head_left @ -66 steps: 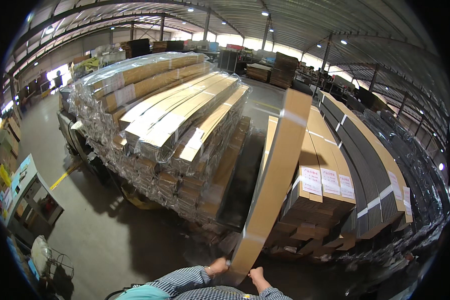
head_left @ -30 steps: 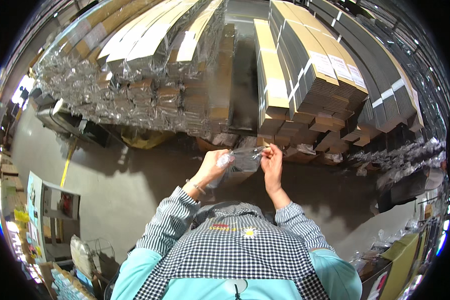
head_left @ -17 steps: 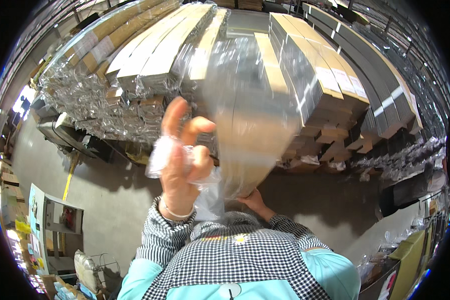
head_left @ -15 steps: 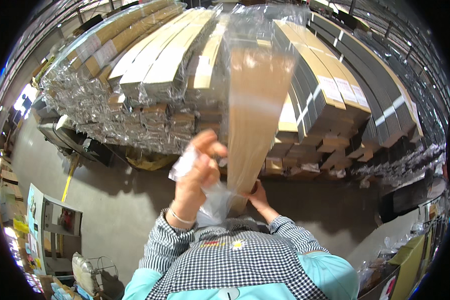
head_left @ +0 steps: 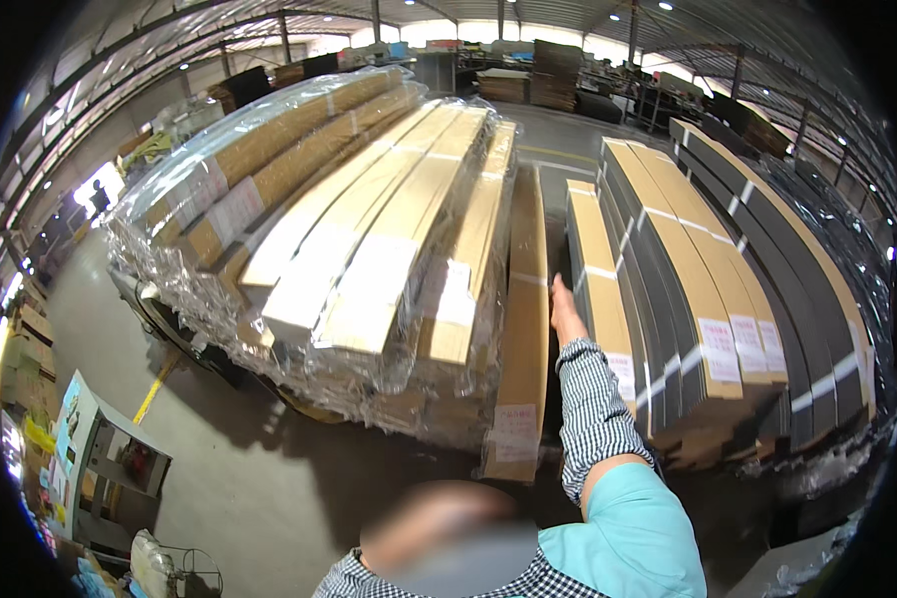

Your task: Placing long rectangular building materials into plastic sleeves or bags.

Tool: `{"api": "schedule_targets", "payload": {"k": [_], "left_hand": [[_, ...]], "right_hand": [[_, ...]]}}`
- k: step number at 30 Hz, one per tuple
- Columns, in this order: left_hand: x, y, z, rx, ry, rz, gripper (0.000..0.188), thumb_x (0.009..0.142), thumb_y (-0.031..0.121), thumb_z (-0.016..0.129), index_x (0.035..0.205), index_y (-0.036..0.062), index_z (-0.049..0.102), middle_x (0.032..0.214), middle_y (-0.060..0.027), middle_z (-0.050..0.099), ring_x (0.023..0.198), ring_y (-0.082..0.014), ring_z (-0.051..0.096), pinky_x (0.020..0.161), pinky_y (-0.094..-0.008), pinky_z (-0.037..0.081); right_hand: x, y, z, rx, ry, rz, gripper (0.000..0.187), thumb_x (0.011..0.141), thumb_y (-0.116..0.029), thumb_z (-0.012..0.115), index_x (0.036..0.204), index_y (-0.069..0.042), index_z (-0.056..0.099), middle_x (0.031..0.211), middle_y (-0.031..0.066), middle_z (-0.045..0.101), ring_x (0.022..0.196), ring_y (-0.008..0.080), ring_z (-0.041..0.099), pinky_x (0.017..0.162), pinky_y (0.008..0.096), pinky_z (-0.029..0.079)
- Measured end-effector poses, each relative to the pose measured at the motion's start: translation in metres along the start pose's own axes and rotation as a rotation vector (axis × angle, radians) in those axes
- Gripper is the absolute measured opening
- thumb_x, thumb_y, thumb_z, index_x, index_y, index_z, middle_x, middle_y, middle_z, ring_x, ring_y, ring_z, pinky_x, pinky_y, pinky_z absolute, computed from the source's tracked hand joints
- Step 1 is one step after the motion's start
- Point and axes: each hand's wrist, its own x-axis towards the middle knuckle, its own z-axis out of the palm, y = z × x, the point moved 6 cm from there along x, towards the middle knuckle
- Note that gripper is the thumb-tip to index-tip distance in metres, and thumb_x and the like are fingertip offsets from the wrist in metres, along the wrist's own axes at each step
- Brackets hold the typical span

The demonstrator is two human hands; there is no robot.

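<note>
My right arm is stretched forward, with my right hand [head_left: 565, 311] at the right side of a long brown cardboard bundle [head_left: 526, 329]. Its fingers look extended and lie along the bundle's edge, not wrapped round it. The bundle lies lengthwise away from me, bound with a white strap and bearing a paper label [head_left: 515, 433] at its near end. Low in front of my chest is my left hand [head_left: 404, 528], blurred, its fingers and anything in them hidden.
Plastic-wrapped stacks of long cardboard strips [head_left: 369, 259] rise on the left. To the right stand strapped dark-sided bundles [head_left: 688, 269], with a narrow gap beside my right hand. A grey cabinet [head_left: 120, 448] is at the lower left, on the concrete floor [head_left: 229, 448].
The cardboard bundle, upright before me, now lies between the stacks. My right hand has gone from its lower end to far along its side; my left hand has dropped toward my chest.
</note>
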Motion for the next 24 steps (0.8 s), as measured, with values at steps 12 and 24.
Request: {"api": "schedule_targets", "payload": {"k": [12,24], "left_hand": [[0.047,0.014,-0.059,0.081,0.318,0.229,0.036,0.091,0.019,0.070,0.121,0.0013,0.065,0.112,-0.0086,0.070,0.104,-0.0139,0.063,0.088,-0.0268,0.048],[0.006,0.026,-0.039,-0.123,0.282,0.686,0.058,0.093,0.046,0.064,0.124,-0.0025,0.059,0.132,-0.0206,0.058,0.123,-0.0304,0.056,0.109,-0.0445,0.040]], "right_hand": [[-0.102,0.019,0.068,-0.878,0.174,-0.670,0.051,0.090,-0.025,0.065,0.130,0.005,0.054,0.134,0.0243,0.055,0.127,0.0371,0.050,0.108,0.0423,0.039],[-0.287,-0.018,-0.051,-1.744,0.504,-0.401,0.071,0.079,-0.034,0.075,0.143,-0.020,0.047,0.156,0.0215,0.024,0.144,0.0450,0.019,0.103,0.0652,0.028]]}}
